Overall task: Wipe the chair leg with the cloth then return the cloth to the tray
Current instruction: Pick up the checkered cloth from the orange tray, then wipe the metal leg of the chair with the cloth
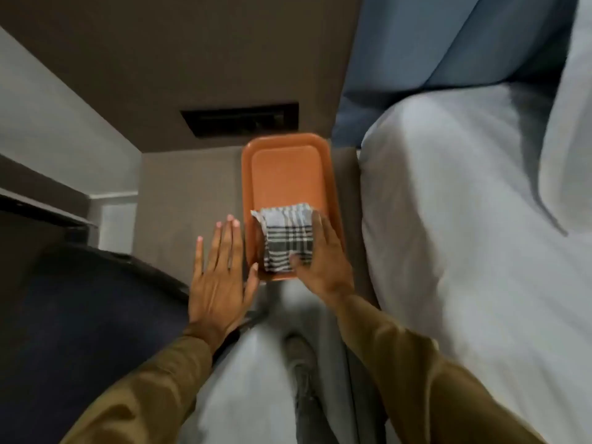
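A folded grey and white checked cloth (286,238) lies in the near end of an orange tray (285,174) on a brown bedside surface. My right hand (323,254) rests on the cloth's right side, thumb across its near edge and fingers along its right edge. My left hand (221,277) is spread flat just left of the tray, its thumb touching the tray's near left corner. The dark seat of a chair (80,315) fills the lower left; its legs are hidden.
A bed with a white duvet (464,219) fills the right side, against a blue headboard (432,52). A dark slot (240,118) is set in the brown wall behind the tray. My light trousers and a shoe (299,357) show below, on the floor.
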Motion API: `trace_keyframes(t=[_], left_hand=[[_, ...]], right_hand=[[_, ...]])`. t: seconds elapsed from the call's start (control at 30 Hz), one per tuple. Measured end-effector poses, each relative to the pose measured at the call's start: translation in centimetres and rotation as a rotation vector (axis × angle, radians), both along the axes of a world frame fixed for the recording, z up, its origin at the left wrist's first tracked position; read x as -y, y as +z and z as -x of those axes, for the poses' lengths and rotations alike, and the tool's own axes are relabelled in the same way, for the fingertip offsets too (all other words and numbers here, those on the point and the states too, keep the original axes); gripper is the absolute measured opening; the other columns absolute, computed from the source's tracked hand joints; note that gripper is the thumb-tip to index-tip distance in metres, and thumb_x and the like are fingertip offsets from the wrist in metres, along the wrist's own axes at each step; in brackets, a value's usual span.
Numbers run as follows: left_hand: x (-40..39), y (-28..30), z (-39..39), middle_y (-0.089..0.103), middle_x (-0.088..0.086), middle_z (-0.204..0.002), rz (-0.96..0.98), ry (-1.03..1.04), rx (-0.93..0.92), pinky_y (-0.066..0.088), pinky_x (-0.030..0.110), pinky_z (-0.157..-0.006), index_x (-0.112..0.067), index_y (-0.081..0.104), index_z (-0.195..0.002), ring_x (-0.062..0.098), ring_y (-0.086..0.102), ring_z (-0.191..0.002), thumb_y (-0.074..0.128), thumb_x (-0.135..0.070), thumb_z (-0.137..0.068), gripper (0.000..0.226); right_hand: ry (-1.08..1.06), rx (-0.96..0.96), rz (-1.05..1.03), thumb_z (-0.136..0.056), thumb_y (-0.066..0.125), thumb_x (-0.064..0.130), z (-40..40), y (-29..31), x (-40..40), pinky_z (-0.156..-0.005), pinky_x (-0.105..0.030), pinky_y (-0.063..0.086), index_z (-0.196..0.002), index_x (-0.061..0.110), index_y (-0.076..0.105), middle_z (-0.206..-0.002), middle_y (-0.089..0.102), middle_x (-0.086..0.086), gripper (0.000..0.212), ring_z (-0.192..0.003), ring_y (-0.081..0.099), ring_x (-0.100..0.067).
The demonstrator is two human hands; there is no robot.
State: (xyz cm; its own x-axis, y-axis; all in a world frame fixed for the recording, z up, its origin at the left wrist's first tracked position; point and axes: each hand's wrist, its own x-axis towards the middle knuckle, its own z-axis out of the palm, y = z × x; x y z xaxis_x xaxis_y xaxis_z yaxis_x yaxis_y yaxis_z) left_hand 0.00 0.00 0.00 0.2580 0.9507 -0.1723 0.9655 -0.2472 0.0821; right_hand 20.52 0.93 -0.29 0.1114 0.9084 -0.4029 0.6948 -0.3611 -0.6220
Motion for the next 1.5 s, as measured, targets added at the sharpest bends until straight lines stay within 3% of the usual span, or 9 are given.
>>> trace_keyframes(t=[0.33, 0.47, 0.57, 0.67, 0.8, 0.93, 1.27, 1.43, 1.5], left_hand=[[-3.1, -4.8, -1.6, 0.01, 0.016, -0.186, 0.142, 0.053, 0.015, 0.003, 0.056, -0.142, -0.005, 0.004, -0.176, 0.03, 0.011, -0.174, 0.023, -0.049, -0.11, 0.082], [-2.9, -4.8, -1.6, 0.019, 0.017, -0.185, 0.133, 0.073, 0.04, 0.008, 0.057, -0.142, -0.004, 0.012, -0.176, 0.031, 0.019, -0.173, 0.036, -0.042, -0.112, 0.078], [-2.7, -3.8, -1.3, 0.021, 0.018, -0.184, 0.127, 0.055, 0.035, 0.011, 0.059, -0.142, -0.003, 0.015, -0.176, 0.031, 0.02, -0.173, 0.031, -0.043, -0.111, 0.077], [-1.8, -2.0, -0.7, 0.02, 0.017, -0.185, 0.137, 0.076, 0.023, 0.01, 0.059, -0.143, -0.005, 0.012, -0.176, 0.03, 0.019, -0.173, 0.02, -0.048, -0.108, 0.08], [0.2, 0.1, 0.8, 0.016, 0.016, -0.186, 0.148, 0.058, -0.009, 0.008, 0.058, -0.143, -0.007, 0.006, -0.176, 0.03, 0.016, -0.174, 0.013, -0.049, -0.106, 0.083], [3.0, 2.1, 4.0, 0.018, 0.017, -0.185, 0.147, -0.038, -0.056, 0.01, 0.057, -0.143, -0.005, 0.009, -0.176, 0.031, 0.019, -0.173, 0.014, -0.05, -0.107, 0.083], [16.9, 3.3, 15.6, 0.02, 0.018, -0.185, 0.071, -0.401, -0.117, 0.021, 0.059, -0.141, -0.002, 0.017, -0.175, 0.033, 0.022, -0.172, 0.029, -0.045, -0.111, 0.078], [22.2, 1.8, 18.9, 0.012, 0.02, -0.186, 0.053, -0.55, -0.138, 0.018, 0.061, -0.141, -0.002, 0.012, -0.176, 0.035, 0.015, -0.173, 0.035, -0.045, -0.111, 0.081], [23.2, 0.8, 19.4, 0.011, 0.019, -0.186, 0.056, -0.647, -0.164, 0.018, 0.061, -0.141, -0.002, 0.011, -0.176, 0.035, 0.014, -0.173, 0.036, -0.046, -0.111, 0.082]], right_hand=[[-0.292, 0.082, 0.238, -0.089, 0.085, 0.044, 0.5, -6.4, -7.3, -0.125, -0.054, 0.044, -0.17, 0.013, 0.022, -0.169, 0.037, -0.022, 0.107, -0.158, 0.039, -0.043], [-0.411, -0.015, 0.211, -0.09, 0.086, 0.023, 0.6, -7.1, -8.3, -0.113, -0.044, 0.055, -0.152, 0.009, 0.051, -0.147, 0.067, -0.021, 0.072, -0.135, 0.067, -0.042], [-0.39, -0.225, 0.216, -0.092, 0.085, 0.012, -0.1, -6.6, -8.5, -0.101, -0.028, 0.058, -0.132, 0.009, 0.075, -0.129, 0.081, -0.01, 0.042, -0.119, 0.078, -0.028], [-0.279, -0.512, 0.202, -0.094, 0.081, 0.003, -0.2, -5.5, -7.5, -0.097, -0.028, 0.061, -0.127, 0.018, 0.076, -0.113, 0.083, 0.008, 0.037, -0.102, 0.079, -0.01], [-0.354, -0.678, 0.144, -0.102, 0.071, 0.011, -0.2, -2.5, -5.0, -0.082, -0.002, 0.058, -0.116, 0.04, 0.072, -0.096, 0.082, 0.037, 0.032, -0.093, 0.076, 0.019], [-0.559, -0.842, 0.117, -0.103, 0.073, 0.017, 0.8, 0.6, 0.5, -0.114, -0.038, 0.059, -0.15, 0.025, 0.064, -0.139, 0.078, 0.003, 0.049, -0.129, 0.076, -0.018], [-1.032, -0.916, -0.013, -0.107, 0.066, 0.015, 11.2, 2.0, 25.5, -0.086, -0.015, 0.064, -0.114, 0.029, 0.08, -0.107, 0.088, 0.016, 0.02, -0.104, 0.083, 0.0], [-1.287, -0.865, -0.009, -0.107, 0.067, 0.022, 19.8, -2.8, 36.7, -0.114, -0.035, 0.057, -0.109, 0.039, 0.076, -0.11, 0.084, 0.018, 0.019, -0.122, 0.077, -0.012], [-1.366, -0.881, 0.037, -0.107, 0.067, 0.021, 22.7, -4.8, 40.9, -0.112, -0.036, 0.058, -0.104, 0.041, 0.075, -0.101, 0.084, 0.024, 0.022, -0.117, 0.075, -0.008]])
